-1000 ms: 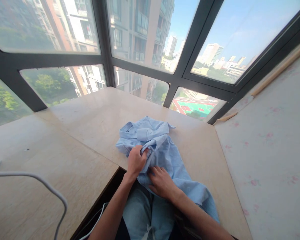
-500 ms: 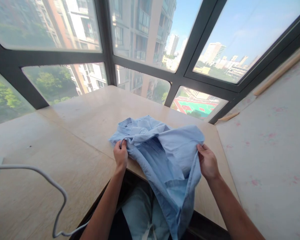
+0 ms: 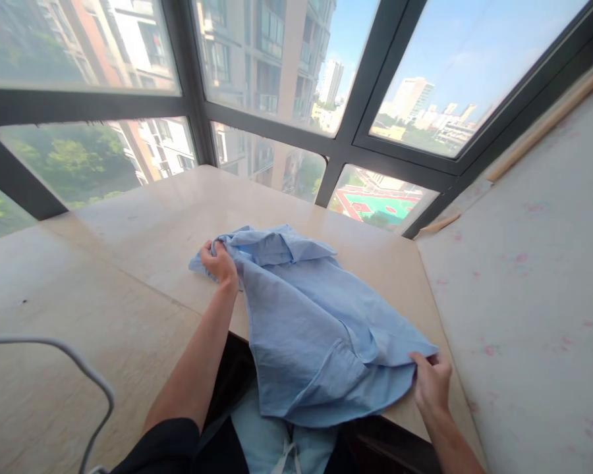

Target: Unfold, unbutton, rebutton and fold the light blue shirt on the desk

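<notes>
A light blue shirt (image 3: pixel 306 316) lies spread at a slant over the wooden tabletop (image 3: pixel 143 230), its lower part hanging past the front edge above my lap. My left hand (image 3: pixel 220 262) is closed on the shirt near its bunched upper end. At the lower right, my right hand (image 3: pixel 432 380) pinches a corner of the hem, with the cloth stretched between both hands. A patch pocket shows on the lower part of the shirt. Folded fabric at the far end hides the collar.
A white cable (image 3: pixel 96 378) curves over the surface at the lower left. Dark-framed windows (image 3: pixel 343 141) stand along the back. A pale flowered wall (image 3: pixel 528 296) bounds the right side, close to my right hand.
My left hand has moved up and left, my right hand down and right, both still holding the shirt. The cloth has gone from bunched to spread out flatter. The view has shifted slightly.
</notes>
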Demonstrator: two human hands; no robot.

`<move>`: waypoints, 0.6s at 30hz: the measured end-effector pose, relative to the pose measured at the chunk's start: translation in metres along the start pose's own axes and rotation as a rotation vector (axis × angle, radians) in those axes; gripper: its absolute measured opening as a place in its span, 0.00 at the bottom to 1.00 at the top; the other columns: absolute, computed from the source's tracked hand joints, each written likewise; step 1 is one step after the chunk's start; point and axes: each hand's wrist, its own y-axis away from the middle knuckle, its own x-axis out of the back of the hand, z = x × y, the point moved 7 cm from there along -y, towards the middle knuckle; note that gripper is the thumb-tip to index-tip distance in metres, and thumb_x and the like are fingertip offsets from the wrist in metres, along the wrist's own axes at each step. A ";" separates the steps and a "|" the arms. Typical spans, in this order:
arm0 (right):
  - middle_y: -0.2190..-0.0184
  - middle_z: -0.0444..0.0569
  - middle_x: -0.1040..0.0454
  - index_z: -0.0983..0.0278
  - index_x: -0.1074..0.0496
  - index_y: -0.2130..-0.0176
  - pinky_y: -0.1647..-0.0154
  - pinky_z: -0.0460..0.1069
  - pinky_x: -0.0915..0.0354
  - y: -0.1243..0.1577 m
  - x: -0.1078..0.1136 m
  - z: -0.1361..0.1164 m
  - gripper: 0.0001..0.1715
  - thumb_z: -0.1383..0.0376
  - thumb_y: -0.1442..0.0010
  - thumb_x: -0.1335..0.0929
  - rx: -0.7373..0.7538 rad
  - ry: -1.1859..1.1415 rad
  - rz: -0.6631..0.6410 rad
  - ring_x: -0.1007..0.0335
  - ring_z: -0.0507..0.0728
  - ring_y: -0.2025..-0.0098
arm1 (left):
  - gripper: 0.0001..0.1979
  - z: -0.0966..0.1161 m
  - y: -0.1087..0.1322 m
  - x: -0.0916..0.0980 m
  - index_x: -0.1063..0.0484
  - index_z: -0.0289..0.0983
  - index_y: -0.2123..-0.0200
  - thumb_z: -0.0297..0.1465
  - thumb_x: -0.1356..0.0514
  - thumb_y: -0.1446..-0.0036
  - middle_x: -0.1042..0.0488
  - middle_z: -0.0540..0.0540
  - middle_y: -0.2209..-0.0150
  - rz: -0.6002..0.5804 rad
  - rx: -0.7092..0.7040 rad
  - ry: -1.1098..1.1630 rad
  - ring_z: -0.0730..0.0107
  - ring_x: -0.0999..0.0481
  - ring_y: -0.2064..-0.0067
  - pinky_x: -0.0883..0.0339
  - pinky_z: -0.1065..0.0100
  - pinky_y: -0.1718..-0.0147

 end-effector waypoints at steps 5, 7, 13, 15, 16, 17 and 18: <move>0.41 0.68 0.40 0.70 0.42 0.40 0.40 0.70 0.42 0.035 -0.016 -0.070 0.39 0.61 0.47 0.30 0.596 0.396 0.073 0.45 0.73 0.36 | 0.22 0.058 0.060 0.037 0.35 0.35 0.49 0.22 0.45 0.50 0.35 0.36 0.41 -0.003 -0.466 -0.087 0.56 0.46 0.32 0.52 0.49 0.35; 0.39 0.68 0.42 0.68 0.47 0.36 0.38 0.70 0.46 0.049 -0.039 -0.098 0.39 0.63 0.41 0.32 0.804 0.466 -0.031 0.49 0.71 0.34 | 0.18 0.080 0.098 0.042 0.33 0.36 0.52 0.23 0.45 0.47 0.35 0.35 0.40 -0.118 -0.589 -0.092 0.54 0.44 0.32 0.50 0.47 0.36; 0.43 0.59 0.34 0.60 0.37 0.42 0.44 0.63 0.36 0.084 -0.122 -0.098 0.28 0.61 0.40 0.31 0.882 0.635 -0.757 0.37 0.68 0.41 | 0.10 0.077 0.223 0.011 0.30 0.39 0.71 0.21 0.47 0.44 0.23 0.46 0.64 -0.995 -0.554 -0.020 0.66 0.22 0.59 0.28 0.63 0.56; 0.46 0.59 0.33 0.62 0.37 0.41 0.46 0.61 0.34 0.088 -0.130 -0.088 0.32 0.64 0.44 0.31 0.813 0.675 -0.810 0.35 0.67 0.44 | 0.09 0.059 0.251 0.011 0.28 0.40 0.67 0.22 0.45 0.45 0.22 0.46 0.63 -1.136 -0.553 -0.126 0.62 0.22 0.58 0.28 0.60 0.56; 0.48 0.59 0.32 0.62 0.37 0.40 0.46 0.60 0.33 0.088 -0.130 -0.084 0.34 0.66 0.45 0.31 0.780 0.685 -0.807 0.34 0.66 0.45 | 0.09 0.049 0.259 0.013 0.27 0.41 0.65 0.23 0.44 0.45 0.22 0.46 0.62 -1.163 -0.563 -0.189 0.60 0.22 0.57 0.28 0.58 0.55; 0.49 0.58 0.32 0.63 0.37 0.40 0.47 0.59 0.33 0.088 -0.128 -0.080 0.35 0.68 0.46 0.31 0.752 0.692 -0.793 0.34 0.66 0.46 | 0.09 0.039 0.265 0.017 0.26 0.42 0.62 0.25 0.43 0.44 0.21 0.46 0.61 -1.169 -0.580 -0.255 0.57 0.22 0.56 0.29 0.55 0.52; 0.51 0.58 0.32 0.64 0.37 0.40 0.47 0.59 0.32 0.087 -0.124 -0.077 0.35 0.69 0.47 0.32 0.730 0.700 -0.780 0.33 0.65 0.47 | 0.09 0.030 0.268 0.022 0.26 0.43 0.59 0.28 0.41 0.44 0.21 0.46 0.59 -1.163 -0.606 -0.319 0.55 0.23 0.53 0.31 0.52 0.48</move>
